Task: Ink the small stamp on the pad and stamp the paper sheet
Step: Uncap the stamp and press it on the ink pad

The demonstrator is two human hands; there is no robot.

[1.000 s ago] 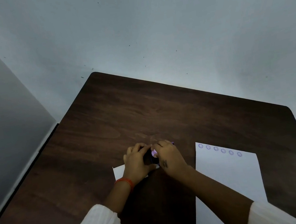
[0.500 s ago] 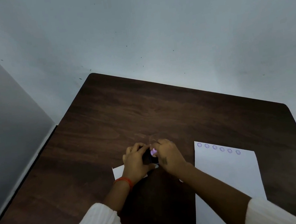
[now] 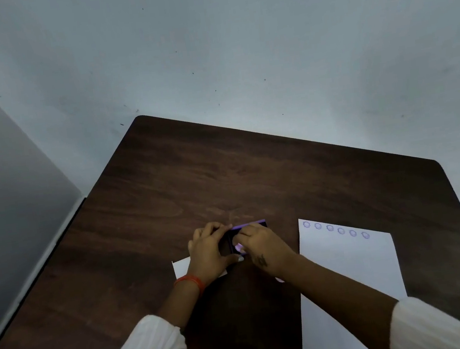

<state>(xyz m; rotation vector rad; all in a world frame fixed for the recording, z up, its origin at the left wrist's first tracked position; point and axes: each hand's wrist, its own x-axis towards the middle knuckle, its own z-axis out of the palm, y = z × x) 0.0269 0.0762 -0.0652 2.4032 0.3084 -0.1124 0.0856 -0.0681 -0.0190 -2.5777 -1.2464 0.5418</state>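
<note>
My left hand (image 3: 208, 254) grips the left side of a dark ink pad (image 3: 248, 226) with a purple edge, near the middle of the brown table (image 3: 195, 184). My right hand (image 3: 262, 247) pinches a small pale purple stamp (image 3: 238, 246) and holds it down onto the pad, fingers hiding most of it. To the right lies a white paper sheet (image 3: 350, 272) with a row of several purple round stamp marks (image 3: 335, 229) along its far edge.
A smaller white paper (image 3: 182, 267) lies under my left wrist. White sleeves cover both forearms at the bottom of the view. A pale wall rises behind the table's far edge, and a floor gap runs along its left side.
The pad's purple far edge now shows beyond my fingers. Both hands stay at the pad, with the stamp a little lower between them.
</note>
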